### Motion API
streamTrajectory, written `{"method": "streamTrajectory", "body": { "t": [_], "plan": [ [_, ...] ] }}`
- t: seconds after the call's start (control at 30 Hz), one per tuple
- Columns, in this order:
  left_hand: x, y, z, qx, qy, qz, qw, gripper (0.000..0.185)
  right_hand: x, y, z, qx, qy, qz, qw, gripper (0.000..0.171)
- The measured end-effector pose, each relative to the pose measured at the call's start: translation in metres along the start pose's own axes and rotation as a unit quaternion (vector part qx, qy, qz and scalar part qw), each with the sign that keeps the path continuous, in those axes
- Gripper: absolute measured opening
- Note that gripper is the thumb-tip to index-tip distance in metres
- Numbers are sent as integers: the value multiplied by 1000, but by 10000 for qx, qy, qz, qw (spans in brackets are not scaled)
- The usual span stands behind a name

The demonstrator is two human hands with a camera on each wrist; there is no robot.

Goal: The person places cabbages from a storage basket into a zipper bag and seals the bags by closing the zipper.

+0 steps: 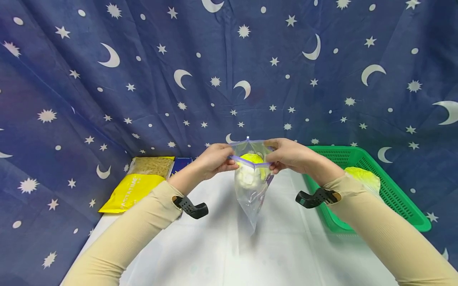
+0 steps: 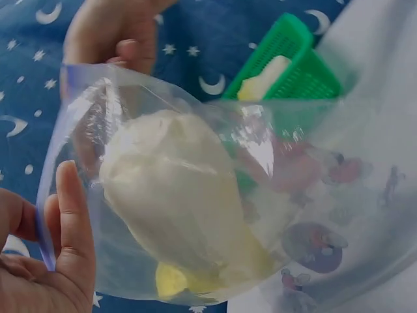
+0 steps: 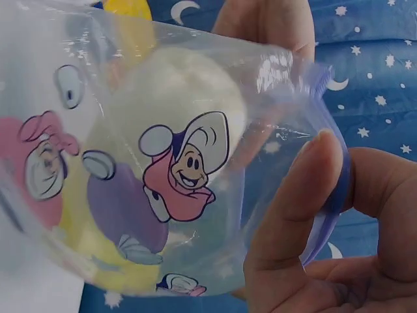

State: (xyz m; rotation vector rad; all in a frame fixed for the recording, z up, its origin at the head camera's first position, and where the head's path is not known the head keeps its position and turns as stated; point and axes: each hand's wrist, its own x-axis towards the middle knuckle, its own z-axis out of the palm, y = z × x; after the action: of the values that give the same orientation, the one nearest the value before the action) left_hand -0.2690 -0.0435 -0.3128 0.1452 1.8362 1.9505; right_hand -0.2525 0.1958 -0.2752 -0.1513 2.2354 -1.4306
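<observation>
A clear zip bag (image 1: 252,206) hangs over the white table, its purple-edged mouth spread apart. Inside it is a napa cabbage (image 2: 172,179), pale stem end and yellow leaves showing through the plastic. My left hand (image 1: 216,159) pinches the left side of the bag's rim between thumb and fingers. On the opposite side, my right hand (image 1: 290,155) grips the rim the same way. Cartoon figures (image 3: 189,166) are printed on the bag wall in the right wrist view. The bag's lower part tapers to a corner below the cabbage.
A green basket (image 1: 402,198) stands at the right with another napa cabbage (image 1: 363,177) in it, partly behind my right forearm. At the back left lie a yellow pasta bag (image 1: 137,190) and a blue package (image 1: 182,163). A star-patterned curtain (image 1: 214,59) hangs behind the table.
</observation>
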Motion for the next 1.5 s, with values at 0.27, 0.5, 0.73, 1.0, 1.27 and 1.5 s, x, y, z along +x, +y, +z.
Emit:
{"method": "streamTrajectory", "body": {
  "t": [0.27, 0.5, 0.73, 1.0, 1.27, 1.5],
  "plan": [
    [-9, -1, 15, 1270, -411, 617, 9891, 67, -1, -8, 0, 164, 19, -123, 9998, 87],
    [-9, 4, 11, 1509, -91, 790, 9853, 67, -5, -13, 0, -466, 222, -183, 9985, 91],
    [-6, 8, 7, 1483, 73, 823, 9855, 67, -9, -17, 0, -1125, 430, -204, 9925, 94],
    [-6, 8, 7, 1648, 29, 952, 9817, 67, -9, -18, -2, -1280, 607, -227, 9897, 86],
    [-7, 9, 7, 1697, 3, 1033, 9801, 69, -7, -15, -3, -1562, 675, -382, 9847, 82],
    [-8, 10, 6, 1611, 17, 1110, 9807, 69, -7, -15, -3, -1625, 540, -320, 9847, 77]
  ]
}}
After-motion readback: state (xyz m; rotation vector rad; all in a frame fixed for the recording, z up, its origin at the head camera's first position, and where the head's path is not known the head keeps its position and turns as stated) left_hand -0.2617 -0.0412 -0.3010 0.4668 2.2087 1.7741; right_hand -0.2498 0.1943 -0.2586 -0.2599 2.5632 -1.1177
